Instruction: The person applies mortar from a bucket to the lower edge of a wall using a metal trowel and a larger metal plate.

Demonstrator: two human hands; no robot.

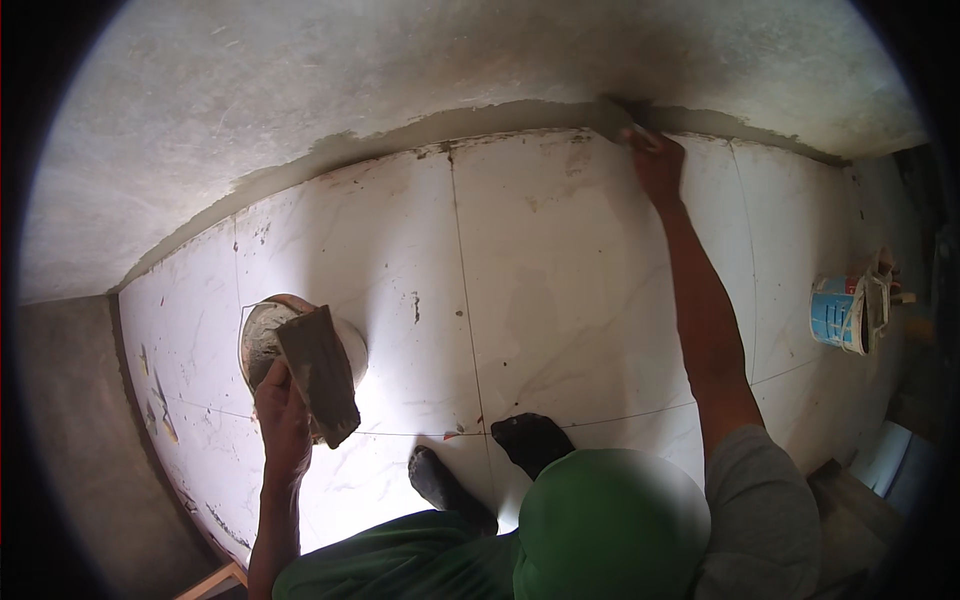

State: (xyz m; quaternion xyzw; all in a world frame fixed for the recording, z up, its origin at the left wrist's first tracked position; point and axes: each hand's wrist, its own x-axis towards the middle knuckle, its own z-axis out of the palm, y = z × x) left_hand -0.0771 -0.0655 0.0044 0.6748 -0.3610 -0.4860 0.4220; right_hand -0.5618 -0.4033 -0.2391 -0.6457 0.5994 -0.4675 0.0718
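My left hand (282,418) grips a flat, rectangular plastering trowel (322,375), its face smeared with grey-brown mortar. It is held up over the pale bucket (262,335), which stands on the floor and shows grey mix on its inside. Far off at the upper right, my right hand (660,168) is closed round a small trowel (612,122), slightly blurred. That blade lies against the damp, darker strip of mortar (430,128) running along the foot of the wall. My right arm is stretched out; the left is bent.
White marbled tiles (560,300) cover the floor, with specks of mortar and dark joints. A blue and white bucket (840,308) with tools stands at the right. Grey walls rise at the far side (300,80) and left (80,400). My dark-covered feet (532,442) are near the middle.
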